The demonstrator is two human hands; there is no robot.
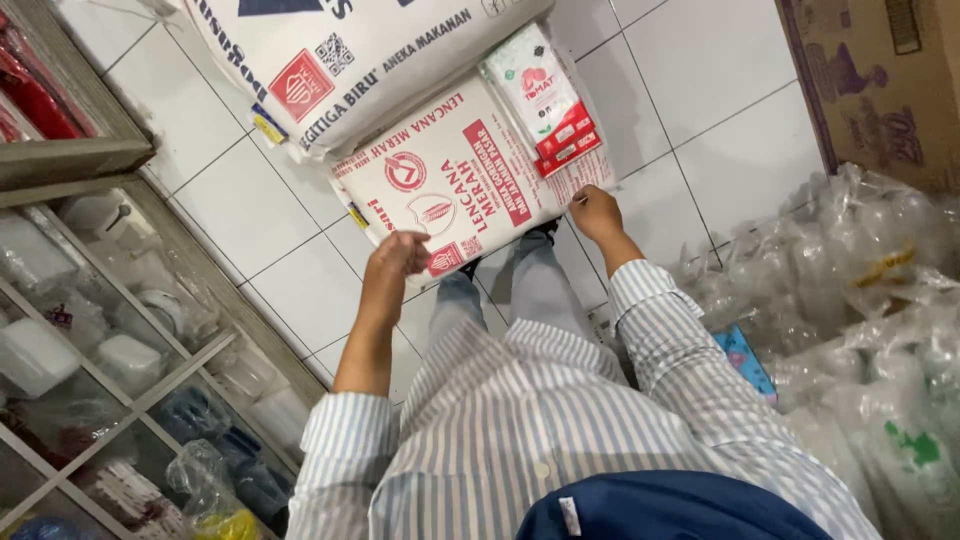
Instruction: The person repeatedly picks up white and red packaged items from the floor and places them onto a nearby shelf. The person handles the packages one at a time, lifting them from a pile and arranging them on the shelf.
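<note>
The person is standing over a white tiled floor (720, 120) and looking down at both hands, which are set apart at the two near corners of a white sack with red printing (450, 180); the left hand (398, 256) is closing its fingers on the sack's near left corner, and the right hand (594, 212) is pinching the near right edge; the sack is lying flat on the floor just ahead of the person's feet, its far end tucked under a larger white sack with blue lettering (350, 60); a small white and red packet (543, 98) is resting on top of the gripped sack; a glass-fronted shelf unit (120, 340) is standing to the left, heaped clear plastic bags (860, 300) are lying to the right, and a brown cardboard box (880, 80) is sitting beyond them
</note>
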